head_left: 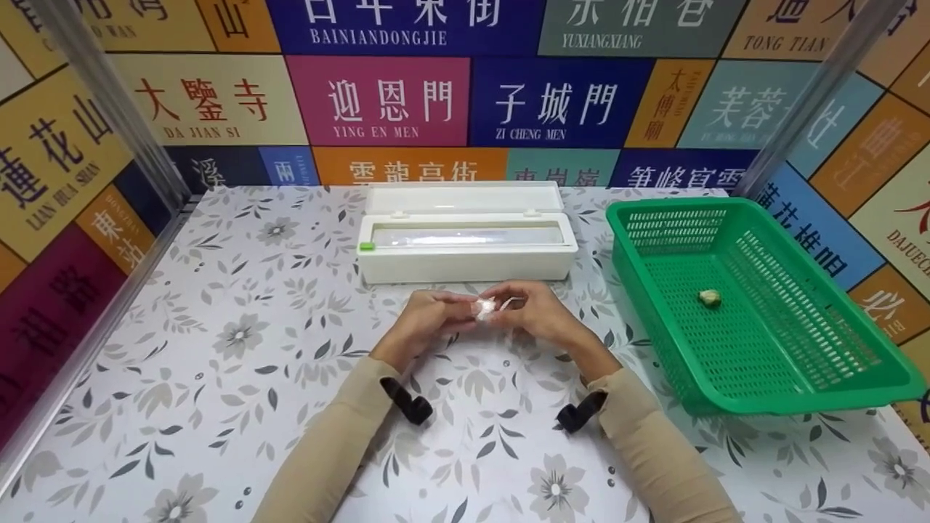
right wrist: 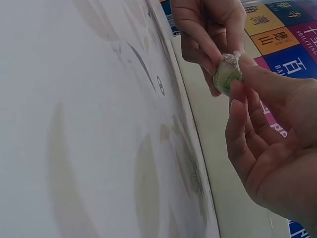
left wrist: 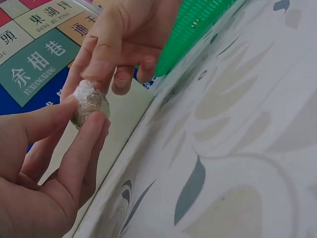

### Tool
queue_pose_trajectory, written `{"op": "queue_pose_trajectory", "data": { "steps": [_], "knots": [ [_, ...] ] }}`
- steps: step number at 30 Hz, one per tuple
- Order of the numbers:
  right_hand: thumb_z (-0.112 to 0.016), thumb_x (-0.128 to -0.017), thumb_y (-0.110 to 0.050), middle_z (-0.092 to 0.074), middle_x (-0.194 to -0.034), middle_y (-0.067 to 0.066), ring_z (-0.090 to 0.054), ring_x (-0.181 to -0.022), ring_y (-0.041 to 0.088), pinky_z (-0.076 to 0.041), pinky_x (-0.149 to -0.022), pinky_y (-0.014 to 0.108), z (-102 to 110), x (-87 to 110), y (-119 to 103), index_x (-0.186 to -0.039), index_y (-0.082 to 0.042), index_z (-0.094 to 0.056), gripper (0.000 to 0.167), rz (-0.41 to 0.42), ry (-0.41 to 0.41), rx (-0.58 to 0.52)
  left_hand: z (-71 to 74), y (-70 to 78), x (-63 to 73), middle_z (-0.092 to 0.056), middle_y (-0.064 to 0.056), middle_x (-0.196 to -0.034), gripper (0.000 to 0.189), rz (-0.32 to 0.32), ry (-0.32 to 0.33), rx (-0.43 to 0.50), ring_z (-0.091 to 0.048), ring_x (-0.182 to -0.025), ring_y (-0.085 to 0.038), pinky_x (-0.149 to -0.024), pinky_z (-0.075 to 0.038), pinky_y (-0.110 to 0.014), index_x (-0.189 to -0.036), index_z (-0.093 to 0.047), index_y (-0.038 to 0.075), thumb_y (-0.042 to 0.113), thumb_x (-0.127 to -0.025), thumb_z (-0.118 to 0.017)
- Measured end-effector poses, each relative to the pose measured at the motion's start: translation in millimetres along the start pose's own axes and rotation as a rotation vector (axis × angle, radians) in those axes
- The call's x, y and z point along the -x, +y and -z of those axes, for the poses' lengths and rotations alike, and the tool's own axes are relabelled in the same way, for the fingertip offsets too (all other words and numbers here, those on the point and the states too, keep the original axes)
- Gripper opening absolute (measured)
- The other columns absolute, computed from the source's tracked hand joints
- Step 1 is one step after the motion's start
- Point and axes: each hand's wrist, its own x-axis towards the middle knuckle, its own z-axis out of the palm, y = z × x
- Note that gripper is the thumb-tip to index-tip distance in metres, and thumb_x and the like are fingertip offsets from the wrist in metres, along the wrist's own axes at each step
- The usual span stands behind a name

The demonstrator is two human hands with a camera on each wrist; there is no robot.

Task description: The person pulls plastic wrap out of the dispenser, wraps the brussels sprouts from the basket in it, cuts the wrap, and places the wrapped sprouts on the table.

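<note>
A small round greenish ball [head_left: 485, 309] wrapped in crinkled clear plastic film is held between both hands, above the table and in front of a white box. My left hand [head_left: 429, 319] pinches it from one side between thumb and fingers. From the other side my right hand [head_left: 539, 311] pinches the film with thumb and fingertips. In the left wrist view the film bunches whitish at the top of the ball [left wrist: 91, 103]. Green shows through the film on the ball [right wrist: 228, 74] in the right wrist view. What the ball is cannot be told.
Just beyond the hands stands the white cling film dispenser [head_left: 465, 267], lid [head_left: 465, 197] raised, with a green slider [head_left: 367, 247]. To the right is a green plastic basket [head_left: 657, 327] holding one small pale-green lump [head_left: 710, 298]. A floral cloth [head_left: 240, 334] covers the table.
</note>
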Motion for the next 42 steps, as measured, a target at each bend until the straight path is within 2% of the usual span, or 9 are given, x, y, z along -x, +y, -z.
{"op": "queue_pose_trajectory", "data": {
  "steps": [9, 15, 19, 22, 25, 28, 35, 42],
  "knots": [
    [-0.076, -0.085, -0.005, -0.07, -0.096, 0.008, -0.067, -0.08, 0.015, -0.061, -0.07, 0.028, -3, 0.3, -1, -0.117, -0.004, -0.07, 0.033, -0.026, 0.018, -0.012, -4.6, -0.3, 0.6, -0.07, -0.025, -0.117, 0.027, -0.014, 0.048, -0.022, -0.076, -0.085, -0.022, -0.083, -0.064, -0.03, -0.111, -0.072, -0.008, -0.008, -0.084, -0.071],
    [-0.078, -0.088, -0.022, -0.072, -0.086, 0.0, -0.067, -0.071, 0.021, -0.056, -0.059, 0.027, -4, -0.3, -3, -0.113, -0.009, -0.073, 0.029, -0.115, 0.057, -0.039, 0.1, -1.2, 3.4, -0.07, -0.024, -0.119, 0.031, -0.015, 0.004, -0.011, -0.076, -0.092, -0.023, -0.087, -0.063, -0.03, -0.115, -0.07, -0.007, -0.004, -0.085, -0.072],
    [-0.079, -0.087, -0.018, -0.072, -0.079, -0.003, -0.066, -0.066, 0.017, -0.056, -0.06, 0.025, -9, -1.5, -4, -0.109, -0.003, -0.073, 0.028, -0.111, 0.101, -0.062, 2.9, -1.5, 4.1, -0.07, -0.023, -0.12, 0.033, -0.014, -0.034, -0.009, -0.075, -0.095, -0.023, -0.09, -0.062, -0.032, -0.117, -0.069, -0.007, -0.001, -0.086, -0.073],
    [-0.079, -0.086, -0.015, -0.072, -0.077, -0.005, -0.064, -0.064, 0.014, -0.054, -0.058, 0.024, -12, -0.8, -5, -0.105, -0.002, -0.074, 0.024, -0.103, 0.126, -0.048, 3.5, -2.2, 4.4, -0.071, -0.019, -0.118, 0.035, -0.011, -0.05, -0.054, -0.075, -0.093, -0.022, -0.09, -0.062, -0.032, -0.117, -0.07, -0.004, 0.003, -0.083, -0.078],
    [-0.079, -0.086, -0.014, -0.071, -0.074, -0.006, -0.061, -0.062, 0.014, -0.051, -0.055, 0.023, -15, 0.2, -6, -0.101, -0.001, -0.074, 0.021, -0.092, 0.146, -0.044, 2.5, -2.4, 4.7, -0.073, -0.013, -0.111, 0.037, -0.026, -0.039, -0.157, -0.074, -0.088, -0.017, -0.085, -0.063, -0.03, -0.113, -0.071, 0.0, 0.007, -0.079, -0.083],
    [-0.079, -0.086, -0.013, -0.071, -0.073, -0.007, -0.061, -0.063, 0.014, -0.05, -0.054, 0.022, -17, 0.2, -6, -0.101, 0.002, -0.075, 0.022, -0.075, 0.153, -0.067, 0.6, -1.1, 4.8, -0.075, -0.012, -0.104, 0.036, -0.038, -0.014, -0.203, -0.073, -0.082, -0.016, -0.08, -0.064, -0.031, -0.11, -0.072, 0.001, 0.003, -0.076, -0.084],
    [-0.075, -0.09, -0.013, -0.072, -0.078, -0.006, -0.063, -0.066, 0.014, -0.053, -0.056, 0.023, -18, -1.3, -6, -0.108, 0.0, -0.074, 0.023, -0.084, 0.145, -0.111, 0.4, 4.2, 3.5, -0.076, -0.013, -0.099, 0.031, -0.029, 0.049, -0.142, -0.075, -0.077, -0.018, -0.077, -0.065, -0.03, -0.106, -0.073, 0.0, -0.001, -0.076, -0.081],
    [-0.08, -0.085, -0.017, -0.069, -0.075, -0.004, -0.062, -0.062, 0.015, -0.051, -0.05, 0.024, -17, -1.7, -8, -0.106, -0.005, -0.075, 0.025, -0.163, 0.198, -0.137, 1.7, 5.0, 1.8, -0.075, -0.012, -0.099, 0.032, -0.041, 0.027, -0.124, -0.075, -0.081, -0.018, -0.081, -0.064, -0.03, -0.107, -0.073, -0.001, -0.002, -0.076, -0.081]
  ]
}}
